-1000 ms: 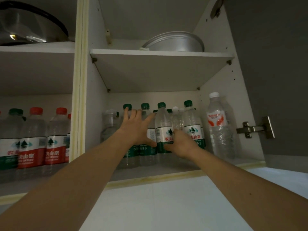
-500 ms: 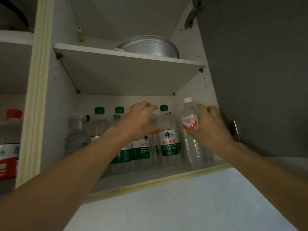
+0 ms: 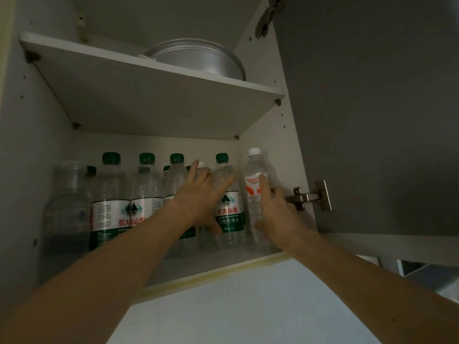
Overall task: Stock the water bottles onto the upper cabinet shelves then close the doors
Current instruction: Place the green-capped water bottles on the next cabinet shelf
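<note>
Right grip around white-capped bottle, left grip flat against green-capped bottles

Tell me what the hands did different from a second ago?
The right hand left the green-capped bottles in the middle, went right and took hold of the white-capped bottle by the cabinet wall. That bottle now stands closer to the green-capped bottle. The left hand stayed spread open against the green-capped bottles. The metal pan on the upper shelf did not move, and the door stayed open.
</note>
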The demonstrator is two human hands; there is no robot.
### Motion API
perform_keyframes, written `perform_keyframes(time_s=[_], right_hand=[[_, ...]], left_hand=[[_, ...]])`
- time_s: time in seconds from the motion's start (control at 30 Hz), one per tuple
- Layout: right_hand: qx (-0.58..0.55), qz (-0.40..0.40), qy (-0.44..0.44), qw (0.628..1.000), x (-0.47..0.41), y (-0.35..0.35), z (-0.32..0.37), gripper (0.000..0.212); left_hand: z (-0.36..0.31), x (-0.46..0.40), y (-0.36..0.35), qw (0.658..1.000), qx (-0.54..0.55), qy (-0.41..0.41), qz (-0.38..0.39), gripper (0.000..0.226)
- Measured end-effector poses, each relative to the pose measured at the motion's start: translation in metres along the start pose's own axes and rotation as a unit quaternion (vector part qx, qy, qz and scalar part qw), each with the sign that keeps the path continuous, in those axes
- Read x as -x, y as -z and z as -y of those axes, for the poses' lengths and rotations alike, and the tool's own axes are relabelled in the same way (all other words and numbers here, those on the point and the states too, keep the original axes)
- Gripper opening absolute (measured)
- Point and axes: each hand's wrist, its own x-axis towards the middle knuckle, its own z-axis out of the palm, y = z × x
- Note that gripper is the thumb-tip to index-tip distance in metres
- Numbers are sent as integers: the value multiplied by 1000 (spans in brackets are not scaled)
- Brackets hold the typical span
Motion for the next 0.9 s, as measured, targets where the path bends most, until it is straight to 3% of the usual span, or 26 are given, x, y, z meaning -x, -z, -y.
perform_keyframes(time_s=[0.2, 0.33, 0.47, 0.53, 0.7, 0.9], right_hand=[[35, 7, -4, 999, -15, -12, -6, 102], [184, 3, 26, 983, -21, -12, -4, 92], [378, -37, 94, 920, -24, -4, 3, 64], [437, -44, 105, 892, -29, 6, 5, 74], [493, 4, 98, 864, -55, 27, -3, 136], [488, -10, 124, 864, -64, 27, -21, 124]], left_hand=[[-6, -6, -2, 1000, 2, -14, -4, 143], [-15, -17, -4, 999, 22, -20, -13, 145], [-14, -18, -9, 999, 28, -19, -30, 147], [-14, -17, -12, 999, 36, -22, -34, 147], [-14, -19, -13, 998, 44, -16, -33, 145], [-17, -23, -14, 999, 32, -10, -28, 142]])
